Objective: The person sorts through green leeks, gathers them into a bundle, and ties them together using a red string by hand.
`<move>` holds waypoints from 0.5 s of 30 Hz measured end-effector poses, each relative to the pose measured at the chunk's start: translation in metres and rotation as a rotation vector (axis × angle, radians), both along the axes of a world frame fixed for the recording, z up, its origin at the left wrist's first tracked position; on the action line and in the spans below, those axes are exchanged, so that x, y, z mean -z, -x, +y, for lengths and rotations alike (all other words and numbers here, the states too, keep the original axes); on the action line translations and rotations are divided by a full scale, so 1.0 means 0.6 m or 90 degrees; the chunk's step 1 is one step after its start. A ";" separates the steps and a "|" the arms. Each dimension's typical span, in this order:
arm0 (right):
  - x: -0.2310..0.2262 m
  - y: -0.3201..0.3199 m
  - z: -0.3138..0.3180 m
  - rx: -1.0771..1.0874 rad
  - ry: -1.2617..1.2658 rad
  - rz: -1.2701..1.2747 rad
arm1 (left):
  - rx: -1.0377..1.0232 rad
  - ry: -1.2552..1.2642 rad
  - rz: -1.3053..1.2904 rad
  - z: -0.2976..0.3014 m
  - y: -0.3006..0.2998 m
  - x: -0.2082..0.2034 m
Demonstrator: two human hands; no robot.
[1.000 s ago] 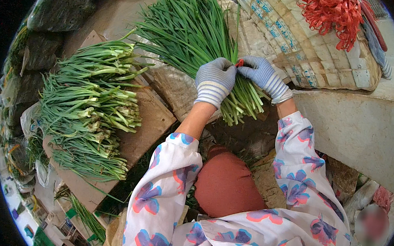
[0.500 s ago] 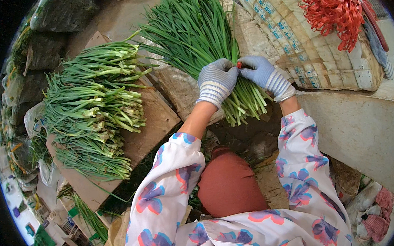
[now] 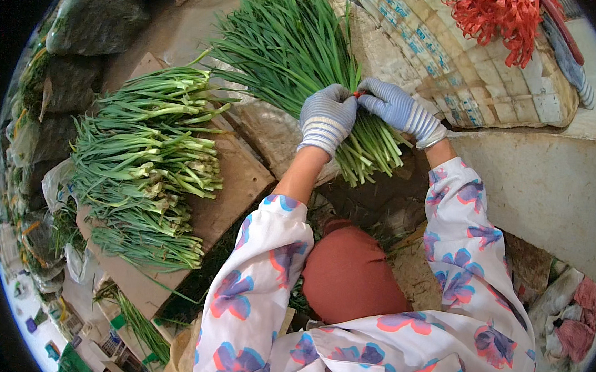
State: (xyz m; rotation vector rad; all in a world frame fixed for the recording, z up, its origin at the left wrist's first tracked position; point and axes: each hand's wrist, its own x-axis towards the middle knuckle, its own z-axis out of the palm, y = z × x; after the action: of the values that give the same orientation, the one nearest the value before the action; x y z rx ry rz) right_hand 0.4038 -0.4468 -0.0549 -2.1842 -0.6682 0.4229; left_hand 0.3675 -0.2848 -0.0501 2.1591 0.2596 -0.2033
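A thick bunch of long green chives [image 3: 300,55] lies ahead of me, cut ends toward me. My left hand [image 3: 327,117], in a grey-blue knit glove, is clamped around the bunch near its lower end. My right hand [image 3: 396,110], gloved the same way, meets it from the right and pinches a thin red tie [image 3: 358,93] at the top of the bunch. The fingers of both hands touch over the stems.
Tied bundles of green onions [image 3: 147,162] are stacked on cardboard [image 3: 243,182] to my left. A woven basket [image 3: 472,67] with a heap of red ties [image 3: 496,17] stands at the upper right. Dark sacks [image 3: 95,20] line the far left. My knee [image 3: 347,272] is below.
Both hands stay on the bunch; the right hand has shifted slightly as it works the red tie. The bunch has not moved.
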 end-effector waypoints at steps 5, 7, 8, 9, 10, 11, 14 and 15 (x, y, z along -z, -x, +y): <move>0.004 -0.003 0.005 0.001 -0.006 -0.107 | -0.048 0.008 -0.122 0.005 0.013 -0.019; 0.002 0.002 0.004 0.020 -0.012 -0.097 | -0.138 0.001 -0.420 0.003 0.045 -0.015; 0.000 0.000 0.004 0.013 -0.014 -0.092 | -0.180 0.015 -0.473 0.009 0.058 0.008; -0.002 0.000 0.006 0.007 -0.015 -0.083 | -0.295 0.057 -0.412 0.010 0.070 0.016; -0.003 -0.001 0.006 0.003 -0.016 -0.074 | -0.407 0.100 -0.347 0.009 0.078 0.024; -0.005 -0.004 0.003 -0.002 0.004 -0.065 | -0.400 0.091 -0.154 0.010 0.083 0.034; -0.023 -0.007 0.030 -0.063 0.045 -0.076 | -0.355 0.179 -0.114 0.039 0.044 0.060; -0.027 -0.009 0.026 -0.064 0.069 -0.085 | -0.285 0.259 -0.164 0.039 0.024 0.058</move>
State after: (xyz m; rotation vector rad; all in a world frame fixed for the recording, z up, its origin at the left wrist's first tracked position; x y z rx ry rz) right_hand 0.4094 -0.4309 -0.0390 -2.3022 -0.8482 0.3755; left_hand 0.3528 -0.2613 -0.0849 1.6535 0.4975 0.2577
